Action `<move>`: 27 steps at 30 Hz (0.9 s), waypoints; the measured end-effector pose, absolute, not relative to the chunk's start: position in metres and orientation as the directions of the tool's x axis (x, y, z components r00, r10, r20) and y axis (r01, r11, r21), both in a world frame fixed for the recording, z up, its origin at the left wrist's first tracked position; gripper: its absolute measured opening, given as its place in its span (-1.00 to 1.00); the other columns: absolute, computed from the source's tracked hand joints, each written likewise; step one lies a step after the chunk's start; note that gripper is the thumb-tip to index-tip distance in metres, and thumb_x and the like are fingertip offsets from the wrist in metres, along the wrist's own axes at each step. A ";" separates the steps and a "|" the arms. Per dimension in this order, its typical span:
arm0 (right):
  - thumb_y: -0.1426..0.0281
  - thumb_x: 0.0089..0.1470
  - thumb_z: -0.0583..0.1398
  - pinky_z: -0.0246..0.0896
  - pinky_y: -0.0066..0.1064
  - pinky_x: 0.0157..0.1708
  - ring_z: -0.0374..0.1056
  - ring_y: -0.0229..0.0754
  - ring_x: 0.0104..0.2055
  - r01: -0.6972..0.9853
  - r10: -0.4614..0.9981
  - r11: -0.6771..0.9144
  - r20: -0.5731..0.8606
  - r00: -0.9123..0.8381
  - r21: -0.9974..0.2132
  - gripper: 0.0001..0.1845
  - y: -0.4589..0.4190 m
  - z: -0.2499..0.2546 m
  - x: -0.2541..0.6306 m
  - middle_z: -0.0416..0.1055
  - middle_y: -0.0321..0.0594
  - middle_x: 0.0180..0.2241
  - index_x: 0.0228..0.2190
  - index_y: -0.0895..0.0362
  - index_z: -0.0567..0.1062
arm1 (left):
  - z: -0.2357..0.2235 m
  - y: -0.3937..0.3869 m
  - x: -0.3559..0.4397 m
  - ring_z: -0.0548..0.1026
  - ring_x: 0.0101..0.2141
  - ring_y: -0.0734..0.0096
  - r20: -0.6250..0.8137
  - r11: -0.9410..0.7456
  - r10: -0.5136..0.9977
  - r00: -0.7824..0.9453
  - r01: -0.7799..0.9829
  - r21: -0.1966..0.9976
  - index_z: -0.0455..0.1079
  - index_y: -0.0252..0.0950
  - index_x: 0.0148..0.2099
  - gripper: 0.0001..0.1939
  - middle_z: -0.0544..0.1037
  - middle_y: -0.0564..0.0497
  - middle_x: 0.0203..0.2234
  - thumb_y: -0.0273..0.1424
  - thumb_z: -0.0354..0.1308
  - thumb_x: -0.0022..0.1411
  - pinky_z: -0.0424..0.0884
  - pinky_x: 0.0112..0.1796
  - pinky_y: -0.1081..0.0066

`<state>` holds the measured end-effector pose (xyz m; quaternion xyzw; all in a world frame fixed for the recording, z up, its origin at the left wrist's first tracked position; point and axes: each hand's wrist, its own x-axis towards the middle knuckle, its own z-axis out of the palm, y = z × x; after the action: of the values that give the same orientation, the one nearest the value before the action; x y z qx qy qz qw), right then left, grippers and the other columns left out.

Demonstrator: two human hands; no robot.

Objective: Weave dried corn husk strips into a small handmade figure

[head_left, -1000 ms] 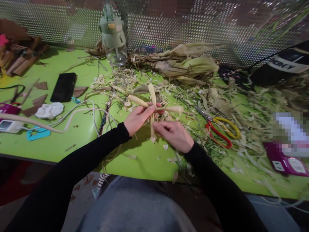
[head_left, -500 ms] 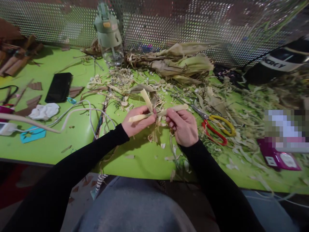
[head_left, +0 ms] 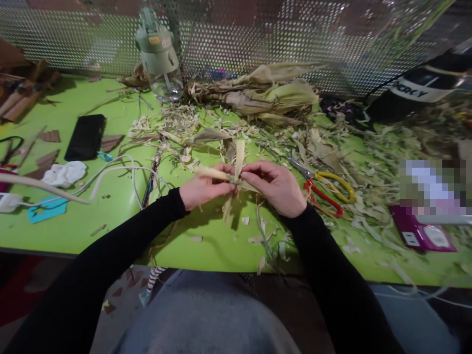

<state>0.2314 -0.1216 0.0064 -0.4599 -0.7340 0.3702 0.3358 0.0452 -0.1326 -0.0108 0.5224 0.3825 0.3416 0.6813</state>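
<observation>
Between my hands, above the green table, is a small cross-shaped piece of folded corn husk strips (head_left: 240, 156), its pale ends sticking out up, left and down. My left hand (head_left: 204, 190) pinches it near the middle from the left, with one strip lying over the fingers. From the right, my right hand (head_left: 275, 187) has thumb and fingers closed on the husk close to the centre; the strip's right part is mostly hidden by that hand. Scissors (head_left: 324, 189) with a red and a yellow handle lie just beyond my right hand.
Dried corn husks (head_left: 265, 98) lie along the perforated metal screen (head_left: 228, 39), with shreds scattered across the table (head_left: 121, 216). A clear-and-green bottle (head_left: 160, 59), a black phone (head_left: 85, 137), a white cable (head_left: 110, 169) and crumpled tissue (head_left: 64, 174) are leftward. A purple packet (head_left: 420, 228) lies at right.
My right hand has moved left, from the outer end of a strip to the centre of the husk piece. The upper strip now stands straighter, and the view has shifted slightly.
</observation>
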 end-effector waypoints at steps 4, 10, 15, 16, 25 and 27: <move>0.23 0.06 0.21 0.19 -0.42 -0.41 0.31 -0.26 -0.42 0.420 0.944 0.263 0.142 -0.297 -0.869 -0.81 -0.120 0.004 0.232 0.44 -0.29 -0.43 -0.40 0.10 0.48 | -0.012 -0.131 0.046 0.44 -0.46 0.57 -0.206 0.318 0.856 0.474 -0.168 0.933 0.33 -0.40 -0.14 -0.80 0.49 0.02 -0.45 -0.48 0.11 0.16 0.39 -0.30 0.44; 0.18 0.00 0.24 0.16 -0.40 -0.45 0.25 -0.26 -0.46 0.391 0.957 0.254 0.170 -0.237 -0.884 -0.75 -0.125 0.000 0.224 0.38 -0.29 -0.50 -0.49 0.11 0.45 | -0.015 -0.134 0.052 0.31 -0.56 0.61 -0.179 0.170 0.890 0.418 0.058 0.984 0.36 -0.39 -0.24 -0.79 0.42 0.09 -0.54 -0.34 0.15 0.12 0.28 -0.48 0.51; 0.21 0.01 0.23 0.21 -0.40 -0.41 0.27 -0.26 -0.44 0.217 0.983 0.131 0.098 -0.157 -0.967 -0.80 -0.131 -0.010 0.219 0.37 -0.33 -0.48 -0.45 0.09 0.44 | -0.018 -0.139 0.055 0.24 -0.58 0.61 -0.099 0.054 0.915 0.392 0.124 0.991 0.34 -0.34 -0.30 -0.82 0.34 0.13 -0.59 -0.31 0.11 0.14 0.18 -0.53 0.54; 0.21 0.01 0.23 0.22 -0.41 -0.40 0.27 -0.27 -0.44 0.158 0.985 0.105 0.081 -0.149 -0.982 -0.80 -0.131 -0.012 0.219 0.36 -0.33 -0.47 -0.44 0.08 0.44 | -0.019 -0.139 0.055 0.24 -0.58 0.61 -0.104 0.065 0.915 0.389 0.111 0.992 0.34 -0.34 -0.29 -0.83 0.34 0.13 -0.59 -0.31 0.12 0.13 0.18 -0.52 0.54; 0.16 0.00 0.24 0.24 -0.40 -0.35 0.31 -0.27 -0.37 0.227 0.979 0.134 0.093 -0.184 -0.964 -0.64 -0.120 -0.007 0.228 0.40 -0.29 -0.32 -0.17 0.05 0.44 | -0.008 -0.139 0.058 0.35 -0.50 0.61 -0.262 0.303 0.871 0.416 -0.035 0.952 0.37 -0.38 -0.26 -0.78 0.48 0.03 -0.48 -0.66 -0.01 0.06 0.29 -0.42 0.57; 0.17 -0.01 0.25 0.23 -0.37 -0.32 0.32 -0.24 -0.34 0.290 0.958 0.158 0.074 -0.278 -0.944 -0.66 -0.119 -0.003 0.229 0.40 -0.26 -0.30 -0.20 0.06 0.48 | -0.006 -0.140 0.057 0.33 -0.53 0.63 -0.274 0.321 0.831 0.484 -0.017 0.947 0.38 -0.38 -0.27 -0.77 0.49 0.03 -0.48 -0.67 -0.04 0.06 0.28 -0.45 0.57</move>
<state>0.2293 -0.1192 -0.0032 -0.4707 -0.6628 0.4468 0.3735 0.0572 -0.1399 -0.0062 0.4983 0.4088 0.3018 0.7025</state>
